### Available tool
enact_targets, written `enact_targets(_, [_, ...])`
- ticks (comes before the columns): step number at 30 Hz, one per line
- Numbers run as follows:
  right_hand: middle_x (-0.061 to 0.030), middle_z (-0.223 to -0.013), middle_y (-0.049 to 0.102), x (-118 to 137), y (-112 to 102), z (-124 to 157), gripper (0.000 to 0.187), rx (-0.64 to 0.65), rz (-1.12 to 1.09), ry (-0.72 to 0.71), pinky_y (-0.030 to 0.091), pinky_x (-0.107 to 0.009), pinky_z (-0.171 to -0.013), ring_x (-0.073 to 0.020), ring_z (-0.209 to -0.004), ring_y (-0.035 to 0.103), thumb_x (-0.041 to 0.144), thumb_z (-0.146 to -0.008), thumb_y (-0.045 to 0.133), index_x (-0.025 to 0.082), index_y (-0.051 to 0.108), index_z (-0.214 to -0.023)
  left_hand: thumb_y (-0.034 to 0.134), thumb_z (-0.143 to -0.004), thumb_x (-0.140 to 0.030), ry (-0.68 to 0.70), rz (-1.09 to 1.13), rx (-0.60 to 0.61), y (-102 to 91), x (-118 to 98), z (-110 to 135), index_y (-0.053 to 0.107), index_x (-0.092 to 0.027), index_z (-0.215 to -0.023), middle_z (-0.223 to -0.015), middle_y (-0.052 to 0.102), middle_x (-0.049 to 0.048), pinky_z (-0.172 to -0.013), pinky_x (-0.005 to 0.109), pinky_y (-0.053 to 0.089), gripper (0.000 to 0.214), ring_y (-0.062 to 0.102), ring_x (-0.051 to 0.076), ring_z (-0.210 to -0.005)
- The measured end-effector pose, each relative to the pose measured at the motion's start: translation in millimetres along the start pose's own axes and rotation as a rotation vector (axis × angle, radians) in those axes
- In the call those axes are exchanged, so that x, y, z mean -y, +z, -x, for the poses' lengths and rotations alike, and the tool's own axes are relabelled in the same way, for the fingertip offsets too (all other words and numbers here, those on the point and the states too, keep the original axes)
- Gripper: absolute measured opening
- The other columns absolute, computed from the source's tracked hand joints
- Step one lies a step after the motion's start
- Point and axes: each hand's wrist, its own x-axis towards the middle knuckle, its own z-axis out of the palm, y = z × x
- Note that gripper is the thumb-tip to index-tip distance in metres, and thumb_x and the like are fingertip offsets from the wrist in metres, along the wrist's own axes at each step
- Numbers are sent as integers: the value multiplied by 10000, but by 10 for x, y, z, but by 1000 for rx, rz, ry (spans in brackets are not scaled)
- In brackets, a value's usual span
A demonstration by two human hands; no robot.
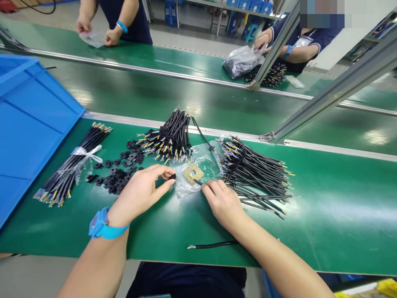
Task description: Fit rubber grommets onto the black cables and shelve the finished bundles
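The left hand point(145, 186), a bright blue strap point(113, 231) around its wrist, pinches a small black block point(173, 176) between thumb and fingertips. The right hand point(223, 203) has its fingers closed on a thin black cable point(197, 182), mostly hidden by the hand; its end meets or overhangs a yellowish speckled pad with a round hole point(187, 170), and I cannot tell which. The pad lies on a clear plastic bag point(211, 166) on the green worktop point(161, 236), between the hands. Loose black blocks point(118, 181) are scattered beyond the left hand, near a tied bundle of black cables point(88, 142). Black cables with colourful wire ends point(176, 131) fan out behind the pad; a larger spread of similar cables point(262, 169) lies beside the right hand. One single black cable point(214, 245) lies near the front edge.
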Motion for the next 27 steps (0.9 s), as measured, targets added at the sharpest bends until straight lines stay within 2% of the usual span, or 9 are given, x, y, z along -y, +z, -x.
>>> enact_targets(3, [-71,-932,704,32,-25,-11,144,-11,41,-13,510,-283,-610,-188,-818,596,87,-947,584,175,674,-1016,654,-877,-400,-20,101,-41,41,-54,5,721,-211,-971,-972,781,43,-827,304,555,221,700,198,-823])
enact_targets(9, [-96,-883,709,-7,-7,25,298,-33,64,1,496,-310,-568,-211,-785,610,55,-937,535,108,660,-1202,688,-896,-434,-129,337,-65,158,-7,-17,718,-205,-1045,-997,768,55,-866,332,551,275,695,209,-912])
enact_targets(11, [-96,-922,733,-49,-26,29,335,-105,29,26,510,-299,-585,-201,-785,625,48,-944,516,113,656,-1241,714,-881,-445,-161,444,-75,184,14,-38,709,-195,-1046,-995,759,66,-888,344,556,300,698,212,-923])
enact_targets(13, [-83,-976,751,-84,-77,29,369,-217,-72,61,547,-272,-675,-177,-815,657,61,-967,516,146,643,-1303,762,-840,-461,-202,582,-78,201,15,-57,705,-185,-1019,-980,755,73,-884,345,571,334,706,213,-918])
enact_targets(16, [-60,-999,753,-98,-191,30,441,-359,-229,98,573,-261,-790,-152,-838,693,86,-985,554,214,602,-1404,841,-768,-461,-270,811,-35,226,-16,-73,706,-180,-984,-937,760,65,-850,327,593,380,724,206,-887])
enact_targets(19, [-57,-974,748,-74,-281,38,455,-426,-271,92,577,-260,-760,-145,-801,692,73,-972,584,223,611,-1401,873,-758,-430,-315,997,52,258,-49,-68,713,-188,-993,-947,771,47,-832,284,595,373,745,181,-880])
enact_targets(23, [-59,-948,752,-46,-313,53,427,-428,-275,49,566,-257,-729,-143,-785,683,28,-947,590,180,641,-1343,885,-771,-383,-342,1115,121,284,-81,-51,730,-190,-987,-941,775,34,-808,224,583,328,755,148,-864])
enact_targets(27, [-54,-922,756,-40,-319,84,436,-406,-221,-8,553,-260,-697,-143,-756,659,39,-961,568,163,613,-1377,903,-755,-369,-359,1167,110,296,-108,-51,736,-185,-962,-893,771,23,-766,188,572,323,748,126,-819])
